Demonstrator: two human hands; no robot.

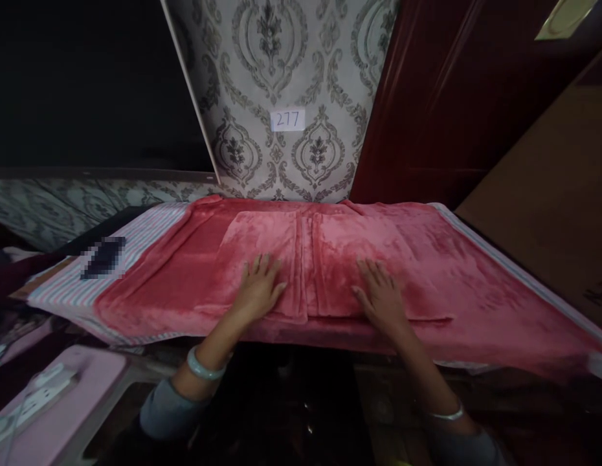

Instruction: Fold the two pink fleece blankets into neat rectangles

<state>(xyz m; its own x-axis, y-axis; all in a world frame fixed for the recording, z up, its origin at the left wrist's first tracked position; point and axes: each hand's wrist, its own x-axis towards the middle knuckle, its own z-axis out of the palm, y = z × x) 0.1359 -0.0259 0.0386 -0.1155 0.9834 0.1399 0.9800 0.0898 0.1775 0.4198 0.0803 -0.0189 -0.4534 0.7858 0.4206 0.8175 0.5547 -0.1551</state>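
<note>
A red plush garment (349,230), which looks like a folded pair of trousers or a jacket, lies spread on a red plush blanket (476,272). Two panels of it meet near the middle along a seam or edge. My left hand (259,288) rests flat on the left panel, fingers spread. On the right panel lies my right hand (383,291), also flat with fingers apart. Neither hand grips the cloth. Under the blanket, a striped cloth (150,230) shows at the left and along the right edge.
A dark blurred item (104,257) lies on the striped cloth. At the lower left, a power strip (33,401) sits on a pink stool (90,369). Behind are a dark screen (97,84), patterned wallpaper with a "277" paper label (287,120), and a dark red panel (427,97). Cardboard (548,194) stands at the right.
</note>
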